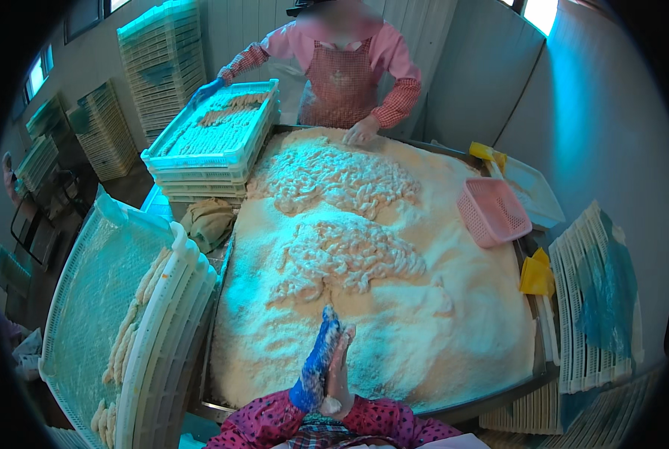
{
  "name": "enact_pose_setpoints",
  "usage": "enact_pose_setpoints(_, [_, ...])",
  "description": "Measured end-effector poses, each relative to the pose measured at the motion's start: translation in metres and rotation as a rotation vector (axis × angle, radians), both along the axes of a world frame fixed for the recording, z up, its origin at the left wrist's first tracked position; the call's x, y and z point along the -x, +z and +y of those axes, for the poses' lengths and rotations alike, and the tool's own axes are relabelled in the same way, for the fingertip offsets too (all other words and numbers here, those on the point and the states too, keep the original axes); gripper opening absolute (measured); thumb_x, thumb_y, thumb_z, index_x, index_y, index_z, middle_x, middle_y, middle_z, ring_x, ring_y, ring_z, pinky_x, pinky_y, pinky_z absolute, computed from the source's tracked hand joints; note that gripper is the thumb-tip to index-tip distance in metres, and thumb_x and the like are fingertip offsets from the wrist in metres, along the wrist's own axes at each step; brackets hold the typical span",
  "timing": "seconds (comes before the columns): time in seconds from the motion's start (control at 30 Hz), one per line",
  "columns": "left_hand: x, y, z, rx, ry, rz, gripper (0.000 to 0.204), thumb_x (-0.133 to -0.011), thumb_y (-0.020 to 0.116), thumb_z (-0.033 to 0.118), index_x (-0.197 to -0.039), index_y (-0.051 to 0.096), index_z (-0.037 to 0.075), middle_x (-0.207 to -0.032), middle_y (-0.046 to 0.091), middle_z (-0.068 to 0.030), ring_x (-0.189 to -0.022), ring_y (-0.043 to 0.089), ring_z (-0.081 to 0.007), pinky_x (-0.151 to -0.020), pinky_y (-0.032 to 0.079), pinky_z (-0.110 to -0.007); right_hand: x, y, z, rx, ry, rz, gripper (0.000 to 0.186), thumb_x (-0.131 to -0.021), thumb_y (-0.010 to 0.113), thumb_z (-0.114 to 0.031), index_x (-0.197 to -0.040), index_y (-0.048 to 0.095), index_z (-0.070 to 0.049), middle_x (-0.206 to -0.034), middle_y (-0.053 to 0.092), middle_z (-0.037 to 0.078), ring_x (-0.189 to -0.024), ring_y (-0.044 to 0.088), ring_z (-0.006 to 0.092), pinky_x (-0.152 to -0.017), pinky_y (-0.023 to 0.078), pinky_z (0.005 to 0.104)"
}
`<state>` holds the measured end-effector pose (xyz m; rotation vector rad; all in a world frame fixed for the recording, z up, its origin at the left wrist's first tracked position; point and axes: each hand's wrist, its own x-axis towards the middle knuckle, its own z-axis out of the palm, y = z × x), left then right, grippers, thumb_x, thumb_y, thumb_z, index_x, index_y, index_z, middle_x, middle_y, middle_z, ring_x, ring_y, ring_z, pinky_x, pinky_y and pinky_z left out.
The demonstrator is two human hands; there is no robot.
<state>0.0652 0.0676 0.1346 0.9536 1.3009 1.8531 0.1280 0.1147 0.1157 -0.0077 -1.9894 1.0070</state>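
Note:
My left hand [315,368], in a blue glove dusted with white crumbs, is pressed palm to palm against my right hand [339,374], whose covering is pale and crumb-coated. The fingers of both lie straight, pointing away from me, low over a crumb-covered work table [461,337]. Anything between the palms is hidden. Just beyond my fingertips lies a near heap of pale, crumb-coated strips [349,254]. Farther off is another heap of coated strips [334,176].
Opposite stands a co-worker [338,82], one hand on stacked trays [237,156] of strips, the other at the crumbs. Tilted trays [110,277] stand at my left, a cloth [209,223] behind them. Rightward are a pink basket [491,213], a yellow scoop-like piece [536,274] and upright racks [592,299].

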Motion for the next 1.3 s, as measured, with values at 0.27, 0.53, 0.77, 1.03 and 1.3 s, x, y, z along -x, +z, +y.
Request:
enact_pose_setpoints(0.27, [0.018,-0.058,0.007,0.105,0.035,0.408,0.052,-0.094,0.046,0.019,-0.141,0.031,0.006,-0.146,0.030,-0.0122,-0.132,0.033,-0.0236,-0.105,0.030,-0.034,-0.003,0.003,0.003,0.029,-0.047,-0.022,0.067,-0.096,0.035,-0.037,-0.142,0.009,0.004,-0.145,0.012,0.028,-0.134,0.012,0.0426,-0.108,0.015,0.0506])
enact_pose_setpoints(0.53, [0.000,-0.074,0.014,0.137,-0.047,0.154,0.056,-0.094,0.040,0.019,-0.144,0.019,0.003,-0.151,0.017,-0.0116,-0.137,0.022,-0.0233,-0.111,0.019,-0.035,-0.015,0.007,-0.001,0.050,-0.127,-0.058,0.068,-0.094,0.038,-0.039,-0.140,0.015,0.005,-0.142,0.020,0.027,-0.130,0.020,0.0403,-0.106,0.019,0.0472])
enact_pose_setpoints(0.77, [-0.050,-0.061,0.022,-0.505,0.169,-0.109,0.063,-0.096,0.031,0.034,-0.145,0.009,0.003,-0.153,0.006,-0.0098,-0.140,0.009,-0.0235,-0.113,0.008,-0.039,0.003,0.012,-0.015,0.213,-0.026,0.065,0.070,-0.093,0.041,-0.041,-0.139,0.020,0.006,-0.139,0.027,0.026,-0.127,0.027,0.0383,-0.104,0.023,0.0442])
enact_pose_setpoints(1.03, [-0.039,-0.078,0.025,-0.707,-0.099,-1.134,0.065,-0.096,0.036,0.038,-0.144,0.014,0.002,-0.151,0.013,-0.0141,-0.140,0.013,-0.0260,-0.112,0.014,-0.039,-0.021,0.011,0.019,0.187,-0.052,-0.035,0.078,-0.092,0.020,-0.053,-0.144,0.005,0.003,-0.149,0.005,0.024,-0.138,0.000,0.0439,-0.111,0.001,0.0512])
enact_pose_setpoints(1.3, [0.025,0.011,-0.070,-0.215,0.190,-1.140,0.057,-0.097,0.039,0.037,-0.135,0.031,-0.005,-0.143,0.032,-0.0181,-0.133,0.031,-0.0275,-0.111,0.023,-0.036,-0.028,-0.020,0.063,0.309,-0.323,-0.247,0.077,-0.091,0.026,-0.056,-0.143,0.010,-0.002,-0.147,0.009,0.020,-0.134,0.007,0.0342,-0.107,0.007,0.0471])
